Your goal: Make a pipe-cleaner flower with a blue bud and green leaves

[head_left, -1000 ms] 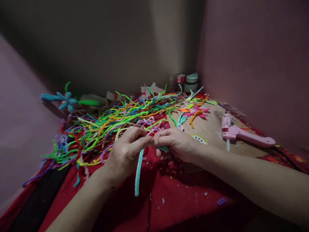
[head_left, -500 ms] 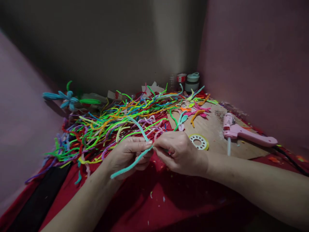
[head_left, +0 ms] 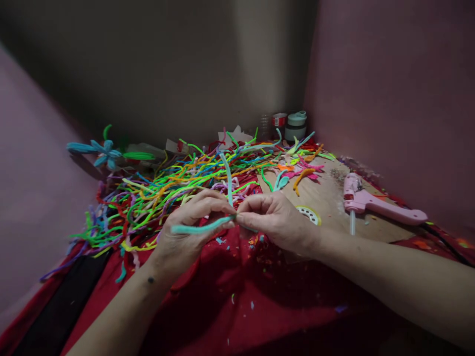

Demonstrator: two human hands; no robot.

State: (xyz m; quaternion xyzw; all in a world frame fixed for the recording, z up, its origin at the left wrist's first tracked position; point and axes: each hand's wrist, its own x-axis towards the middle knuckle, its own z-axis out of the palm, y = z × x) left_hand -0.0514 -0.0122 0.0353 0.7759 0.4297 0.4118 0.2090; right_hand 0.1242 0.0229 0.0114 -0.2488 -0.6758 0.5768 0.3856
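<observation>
My left hand (head_left: 187, 227) and my right hand (head_left: 276, 217) meet fingertip to fingertip over a red cloth (head_left: 260, 296). Both pinch a teal pipe cleaner (head_left: 202, 228). One end lies across my left palm pointing left; the other end rises straight up from the pinch toward the pile. Just behind my hands spreads a big tangle of pipe cleaners (head_left: 178, 185) in green, yellow, orange, blue and purple.
A pink glue gun (head_left: 374, 205) lies on a brown board (head_left: 330, 198) at the right, beside a yellow tape roll (head_left: 309, 213). A blue pipe-cleaner flower (head_left: 102, 152) stands at far left. Small jars (head_left: 293, 124) sit in the back corner. Walls close in on both sides.
The teal pipe cleaner has been turned in my fingers: its free end swung from hanging down to lying level leftward, and the other end now stands upright. My hands stayed together.
</observation>
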